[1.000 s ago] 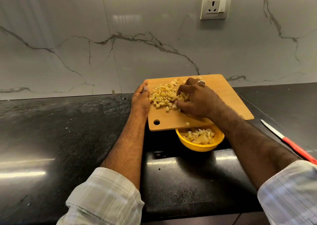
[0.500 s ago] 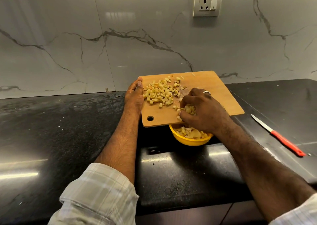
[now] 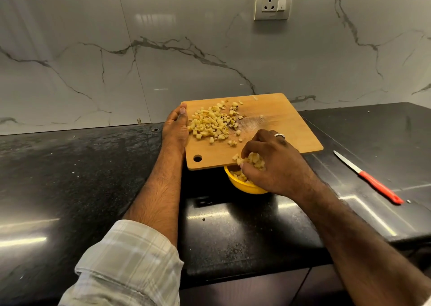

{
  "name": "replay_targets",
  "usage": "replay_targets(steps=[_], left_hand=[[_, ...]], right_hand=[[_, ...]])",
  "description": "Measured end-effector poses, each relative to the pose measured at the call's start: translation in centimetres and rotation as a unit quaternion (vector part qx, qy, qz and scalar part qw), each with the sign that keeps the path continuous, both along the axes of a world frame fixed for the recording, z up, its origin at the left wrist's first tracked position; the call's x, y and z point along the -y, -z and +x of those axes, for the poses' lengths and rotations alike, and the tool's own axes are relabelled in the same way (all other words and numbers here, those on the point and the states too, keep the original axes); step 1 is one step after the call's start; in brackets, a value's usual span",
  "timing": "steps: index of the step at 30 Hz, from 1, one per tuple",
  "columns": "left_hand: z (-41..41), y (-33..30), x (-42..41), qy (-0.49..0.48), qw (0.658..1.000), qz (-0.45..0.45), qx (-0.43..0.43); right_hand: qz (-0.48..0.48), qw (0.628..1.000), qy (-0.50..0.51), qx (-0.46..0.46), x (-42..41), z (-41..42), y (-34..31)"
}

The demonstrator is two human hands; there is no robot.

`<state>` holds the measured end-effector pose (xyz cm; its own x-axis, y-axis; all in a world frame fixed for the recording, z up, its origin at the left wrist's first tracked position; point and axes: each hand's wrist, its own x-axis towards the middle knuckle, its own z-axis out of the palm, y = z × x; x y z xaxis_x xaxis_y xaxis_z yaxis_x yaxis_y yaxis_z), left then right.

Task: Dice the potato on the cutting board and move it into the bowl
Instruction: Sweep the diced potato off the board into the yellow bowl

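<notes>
Pale yellow diced potato cubes [image 3: 211,125] sit heaped on the left half of your tan wooden cutting board [image 3: 275,121], with a few strays scattered toward its middle. Your right hand [image 3: 271,163] is at the board's near edge, fingers curled around a clump of cubes, right above the round yellow plastic bowl [image 3: 242,184]. That bowl is tucked partly under the board's near edge, and more cubes show inside it. Your left hand [image 3: 176,129] lies flat along the board's left edge, fingers straight and together, thumb tip touching the wood. The board rests on the glossy black stone surface [image 3: 93,189]. Well to the right of the board, a red-handled knife with a slim steel blade [image 3: 367,177] lies on that surface, untouched.
</notes>
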<state>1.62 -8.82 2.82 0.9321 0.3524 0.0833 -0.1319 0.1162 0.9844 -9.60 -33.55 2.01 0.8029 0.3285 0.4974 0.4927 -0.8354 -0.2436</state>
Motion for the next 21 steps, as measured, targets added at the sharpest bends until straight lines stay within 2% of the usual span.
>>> replay_targets(steps=[6,10,15,18,21], left_hand=[[0.1,0.1,0.0,-0.008,1.0,-0.004,0.009],[0.1,0.1,0.0,0.006,1.0,-0.025,0.005],[0.5,0.3,0.2,0.02,0.997,-0.065,0.024],[0.8,0.4,0.1,0.024,0.997,-0.063,0.021],[0.8,0.5,0.0,0.027,0.998,-0.058,0.017]], right_hand=[[0.061,0.998,-0.025,0.024,-0.3,3.6,-1.8],[0.018,0.999,-0.023,-0.023,-1.9,8.7,-4.1],[0.03,0.997,0.015,-0.064,-2.7,14.4,-6.7],[0.004,0.993,0.008,-0.12,-3.4,16.0,-7.2],[-0.039,0.991,-0.017,-0.129,-4.2,16.3,-7.1]])
